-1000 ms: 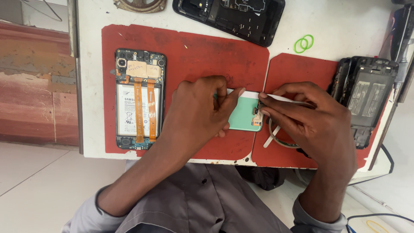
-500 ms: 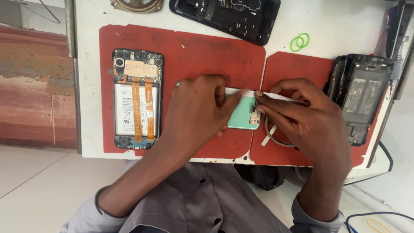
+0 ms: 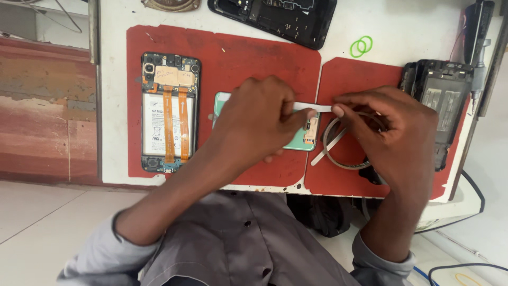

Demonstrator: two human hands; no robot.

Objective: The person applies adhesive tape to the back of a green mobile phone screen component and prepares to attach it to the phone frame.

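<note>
A light green phone back cover point(image 3: 305, 139) lies on the red mat point(image 3: 248, 58), mostly hidden under my left hand point(image 3: 259, 119). A thin white strip of tape point(image 3: 309, 107) is stretched between the two hands, pinched at one end by my left fingers and at the other by my right hand point(image 3: 391, 132). The roll of tape point(image 3: 338, 145) rests under my right hand on a second red mat point(image 3: 360, 74). An opened phone point(image 3: 168, 119) with battery and orange flex cables showing lies to the left.
A black phone frame point(image 3: 280, 18) lies at the table's far edge, and another black phone shell point(image 3: 442, 103) sits at the right. Two green rubber rings point(image 3: 361, 46) lie on the white table point(image 3: 423, 32). A cable point(image 3: 471, 196) hangs at the right.
My left hand has slid left along the green cover, drawing the white strip longer. My right hand stays by the roll.
</note>
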